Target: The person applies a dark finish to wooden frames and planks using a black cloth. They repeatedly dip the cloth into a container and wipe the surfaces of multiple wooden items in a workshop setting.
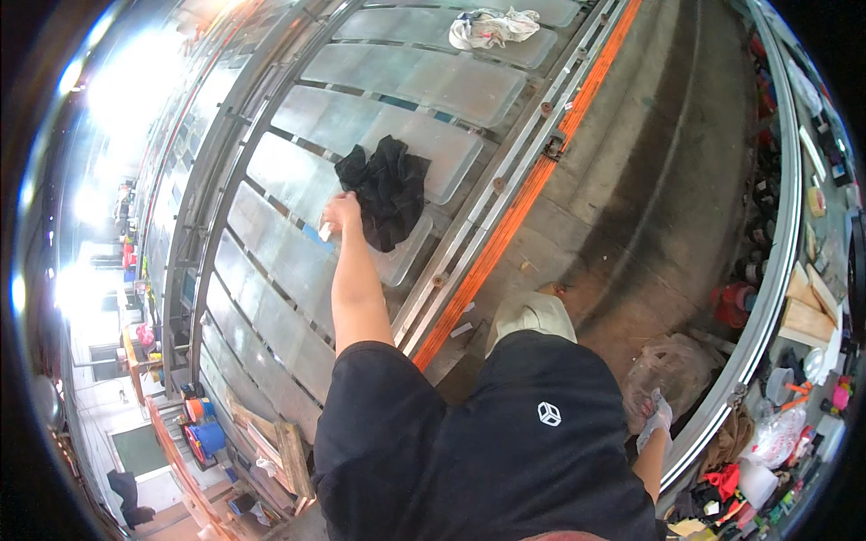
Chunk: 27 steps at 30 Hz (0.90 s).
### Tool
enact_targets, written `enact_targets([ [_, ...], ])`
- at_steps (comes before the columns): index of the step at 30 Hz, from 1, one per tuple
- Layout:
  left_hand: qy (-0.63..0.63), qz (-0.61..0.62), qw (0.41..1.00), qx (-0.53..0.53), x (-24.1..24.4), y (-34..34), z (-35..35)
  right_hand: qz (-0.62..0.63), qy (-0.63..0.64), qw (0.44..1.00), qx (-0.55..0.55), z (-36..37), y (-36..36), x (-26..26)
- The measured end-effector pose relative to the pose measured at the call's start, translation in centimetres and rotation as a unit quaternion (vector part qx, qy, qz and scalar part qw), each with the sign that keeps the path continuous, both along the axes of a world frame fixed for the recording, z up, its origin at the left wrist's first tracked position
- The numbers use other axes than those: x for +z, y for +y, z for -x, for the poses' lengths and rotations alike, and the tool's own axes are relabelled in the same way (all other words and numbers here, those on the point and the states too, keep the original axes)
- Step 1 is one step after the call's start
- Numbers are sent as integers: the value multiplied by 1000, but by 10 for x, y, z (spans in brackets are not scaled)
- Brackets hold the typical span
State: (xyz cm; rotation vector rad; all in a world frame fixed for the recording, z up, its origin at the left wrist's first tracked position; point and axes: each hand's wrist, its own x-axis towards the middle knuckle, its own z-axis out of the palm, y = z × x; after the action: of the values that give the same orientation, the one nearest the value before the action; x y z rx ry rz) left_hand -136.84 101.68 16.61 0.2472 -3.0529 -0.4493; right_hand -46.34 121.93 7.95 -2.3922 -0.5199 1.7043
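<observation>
My left hand [340, 213], bare, reaches over a long table of pale, round-cornered flat boards [433, 145]. Its fingers are curled around a small white piece [325, 232], too small to identify. Right beside those fingers lies a crumpled black cloth [389, 193], spread over two of the boards; whether the hand touches it is unclear. My right hand [656, 426] is low at my other side, in a thin whitish glove. It is against a clear plastic bag [666, 372]; its fingers are partly hidden, so its grip cannot be made out.
A metal rail with orange strips [521, 203] edges the board table. A crumpled white cloth [494, 28] lies farther along. Across the concrete aisle [629, 203], a cluttered metal-edged bench [788, 223] holds wood pieces [808, 314] and bags. Blue tubs [205, 439] stand beyond the table's end.
</observation>
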Motion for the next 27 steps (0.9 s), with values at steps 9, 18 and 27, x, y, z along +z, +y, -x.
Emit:
enact_targets([
  [9,261,-404,813,-329,200,192,-40,-190,49,980,-20,139,58,72],
  [18,-18,-185,408,-894,286,392,-324,-421,67,899,-99,160,14,163],
  [27,-32,-136,126,-982,273,401,-532,-342,-345,830,-275,96,-156,207],
])
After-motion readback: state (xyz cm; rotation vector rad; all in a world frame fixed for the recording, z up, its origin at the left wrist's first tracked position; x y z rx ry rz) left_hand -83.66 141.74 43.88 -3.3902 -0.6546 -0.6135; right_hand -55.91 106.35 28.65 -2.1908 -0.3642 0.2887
